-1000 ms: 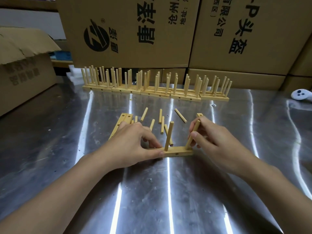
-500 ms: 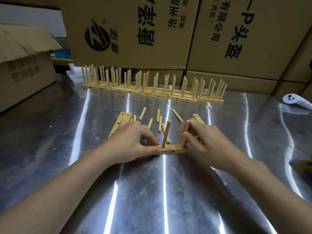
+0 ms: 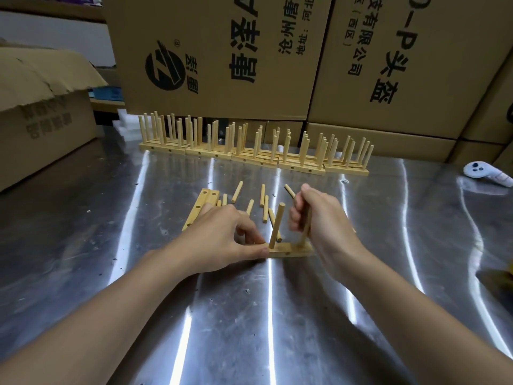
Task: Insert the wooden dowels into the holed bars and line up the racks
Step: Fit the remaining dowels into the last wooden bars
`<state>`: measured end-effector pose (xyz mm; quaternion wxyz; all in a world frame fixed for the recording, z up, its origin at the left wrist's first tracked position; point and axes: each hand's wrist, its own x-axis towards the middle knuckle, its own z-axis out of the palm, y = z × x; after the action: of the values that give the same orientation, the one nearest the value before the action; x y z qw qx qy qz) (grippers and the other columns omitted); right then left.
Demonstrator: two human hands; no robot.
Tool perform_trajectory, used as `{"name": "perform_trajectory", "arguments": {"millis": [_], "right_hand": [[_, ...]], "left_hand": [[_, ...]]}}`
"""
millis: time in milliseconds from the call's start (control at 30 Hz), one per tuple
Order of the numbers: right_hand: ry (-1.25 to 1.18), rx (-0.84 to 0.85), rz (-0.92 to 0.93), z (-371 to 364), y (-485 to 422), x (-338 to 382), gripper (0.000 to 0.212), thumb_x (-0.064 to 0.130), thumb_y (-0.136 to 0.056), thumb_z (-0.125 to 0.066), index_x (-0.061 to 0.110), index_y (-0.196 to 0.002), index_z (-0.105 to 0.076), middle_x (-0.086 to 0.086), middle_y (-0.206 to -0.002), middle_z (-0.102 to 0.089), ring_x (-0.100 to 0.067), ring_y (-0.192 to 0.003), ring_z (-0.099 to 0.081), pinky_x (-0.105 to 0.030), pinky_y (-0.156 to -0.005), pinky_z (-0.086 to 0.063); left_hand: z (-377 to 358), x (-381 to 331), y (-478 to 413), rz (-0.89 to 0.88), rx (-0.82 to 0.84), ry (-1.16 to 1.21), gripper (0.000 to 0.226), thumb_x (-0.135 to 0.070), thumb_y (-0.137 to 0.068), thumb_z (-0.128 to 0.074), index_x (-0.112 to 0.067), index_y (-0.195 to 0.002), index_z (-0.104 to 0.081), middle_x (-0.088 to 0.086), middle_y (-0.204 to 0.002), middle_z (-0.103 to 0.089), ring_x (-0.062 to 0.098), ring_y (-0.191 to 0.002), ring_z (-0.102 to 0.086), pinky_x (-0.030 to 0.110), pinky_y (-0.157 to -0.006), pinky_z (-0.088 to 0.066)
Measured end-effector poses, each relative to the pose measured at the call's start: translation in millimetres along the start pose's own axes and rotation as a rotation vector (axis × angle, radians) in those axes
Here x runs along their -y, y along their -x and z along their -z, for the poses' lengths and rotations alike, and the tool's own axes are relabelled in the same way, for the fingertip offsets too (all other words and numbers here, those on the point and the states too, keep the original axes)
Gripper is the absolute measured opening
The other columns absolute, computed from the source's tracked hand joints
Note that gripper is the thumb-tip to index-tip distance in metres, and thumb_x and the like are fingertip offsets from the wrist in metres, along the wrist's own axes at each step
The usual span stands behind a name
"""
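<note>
A short holed wooden bar (image 3: 288, 250) lies on the steel table in front of me. One dowel (image 3: 277, 226) stands upright in its left hole. My left hand (image 3: 222, 234) pinches the bar's left end with thumb and forefinger. My right hand (image 3: 319, 220) is wrapped round a second dowel (image 3: 305, 232) that stands in the bar's right end. Several loose dowels (image 3: 263, 202) lie just beyond. Two bare holed bars (image 3: 198, 209) lie at the left, partly under my left hand. A row of finished racks (image 3: 249, 151) stands at the back.
Large printed cardboard boxes (image 3: 277, 56) wall off the back of the table, and another box (image 3: 41, 115) sits at the left. A white handheld controller (image 3: 483, 173) lies at the far right. The shiny steel tabletop (image 3: 263, 315) stretches toward me.
My right hand has shifted from a fingertip pinch on the right dowel to a fuller grip round it, and that dowel now stands more upright. The left hand has stayed on the bar.
</note>
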<state>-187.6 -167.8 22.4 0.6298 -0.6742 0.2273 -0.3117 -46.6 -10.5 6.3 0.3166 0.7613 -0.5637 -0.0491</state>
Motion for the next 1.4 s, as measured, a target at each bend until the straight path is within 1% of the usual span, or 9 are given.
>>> {"name": "perform_trajectory", "arguments": {"millis": [133, 300, 467, 633, 900, 1033, 1200, 1333, 1400], "right_hand": [[-0.012, -0.061, -0.009, -8, 0, -8, 0.054, 0.041, -0.111, -0.048, 0.029, -0.061, -0.031, 0.006, -0.059, -0.024, -0.014, -0.054, -0.019, -0.026, -0.05, -0.022], [0.102, -0.13, 0.176, -15, 2, -12, 0.062, 0.032, -0.107, -0.057, 0.019, -0.056, -0.024, -0.008, -0.055, -0.021, -0.02, -0.052, -0.018, -0.017, -0.067, -0.031], [0.075, -0.064, 0.207, -11, 0, -15, 0.063, 0.03, -0.106, -0.06, 0.018, -0.056, -0.025, -0.003, -0.052, -0.022, -0.021, -0.051, -0.016, -0.013, -0.063, -0.03], [0.011, -0.023, 0.131, -8, 0, -18, 0.055, 0.038, -0.105, -0.05, 0.021, -0.058, -0.028, -0.002, -0.056, -0.023, -0.022, -0.054, -0.014, -0.034, -0.049, -0.015], [0.072, -0.009, 0.159, -12, 0, -16, 0.055, 0.046, -0.101, -0.049, 0.019, -0.055, -0.031, -0.006, -0.057, -0.023, -0.021, -0.054, -0.017, -0.033, -0.049, -0.017], [0.257, -0.051, 0.258, -21, 0, -19, 0.059, 0.026, -0.11, -0.047, 0.009, -0.054, -0.039, -0.01, -0.054, -0.027, -0.019, -0.05, -0.023, -0.033, -0.05, -0.023], [0.06, -0.029, 0.13, -11, -8, -16, 0.049, 0.015, -0.106, -0.041, 0.002, -0.06, -0.03, -0.018, -0.063, -0.016, -0.022, -0.054, -0.014, -0.037, -0.05, -0.012], [-0.039, 0.0, 0.062, -7, -10, -13, 0.046, 0.01, -0.101, -0.039, 0.02, -0.057, -0.029, -0.007, -0.059, -0.015, -0.024, -0.057, -0.009, -0.034, -0.051, -0.009], [-0.018, 0.025, 0.086, -7, -10, -15, 0.046, 0.011, -0.102, -0.039, 0.013, -0.058, -0.029, -0.008, -0.059, -0.015, -0.02, -0.053, -0.01, -0.033, -0.049, -0.01]], "left_hand": [[0, 0, 0, -0.006, -0.007, -0.007, 0.025, -0.063, -0.082, -0.081, -0.039, -0.086, -0.083, -0.022, -0.083, -0.071, 0.003, -0.09, -0.062, 0.042, -0.096, -0.043], [0, 1, 1, -0.013, -0.003, -0.006, 0.024, -0.062, -0.082, -0.081, -0.039, -0.087, -0.082, -0.021, -0.084, -0.071, 0.002, -0.089, -0.062, 0.046, -0.098, -0.044], [0, 1, 0, -0.011, -0.01, -0.025, 0.025, -0.063, -0.083, -0.08, -0.039, -0.086, -0.082, -0.022, -0.085, -0.071, 0.002, -0.091, -0.062, 0.044, -0.102, -0.038], [-1, 1, -1, -0.014, -0.012, -0.018, 0.023, -0.062, -0.083, -0.081, -0.04, -0.086, -0.082, -0.022, -0.084, -0.071, 0.003, -0.091, -0.062, 0.04, -0.099, -0.039], [0, 0, -1, -0.013, -0.004, -0.014, 0.023, -0.063, -0.083, -0.081, -0.04, -0.085, -0.081, -0.023, -0.083, -0.069, 0.002, -0.088, -0.063, 0.041, -0.098, -0.041], [0, 0, -1, -0.027, 0.006, -0.027, 0.021, -0.059, -0.084, -0.081, -0.038, -0.086, -0.081, -0.022, -0.082, -0.07, 0.003, -0.087, -0.063, 0.043, -0.096, -0.044], [0, 0, 0, -0.024, -0.001, -0.035, 0.03, -0.064, -0.08, -0.079, -0.036, -0.09, -0.083, -0.02, -0.086, -0.071, 0.004, -0.092, -0.061, 0.043, -0.1, -0.042], [-1, 1, 1, -0.026, -0.009, -0.018, 0.024, -0.058, -0.082, -0.083, -0.035, -0.091, -0.084, -0.019, -0.086, -0.072, 0.003, -0.09, -0.063, 0.043, -0.099, -0.044], [-1, 0, 0, -0.021, -0.002, -0.03, 0.025, -0.059, -0.082, -0.082, -0.035, -0.09, -0.083, -0.021, -0.086, -0.071, 0.002, -0.09, -0.063, 0.042, -0.099, -0.043]]}}
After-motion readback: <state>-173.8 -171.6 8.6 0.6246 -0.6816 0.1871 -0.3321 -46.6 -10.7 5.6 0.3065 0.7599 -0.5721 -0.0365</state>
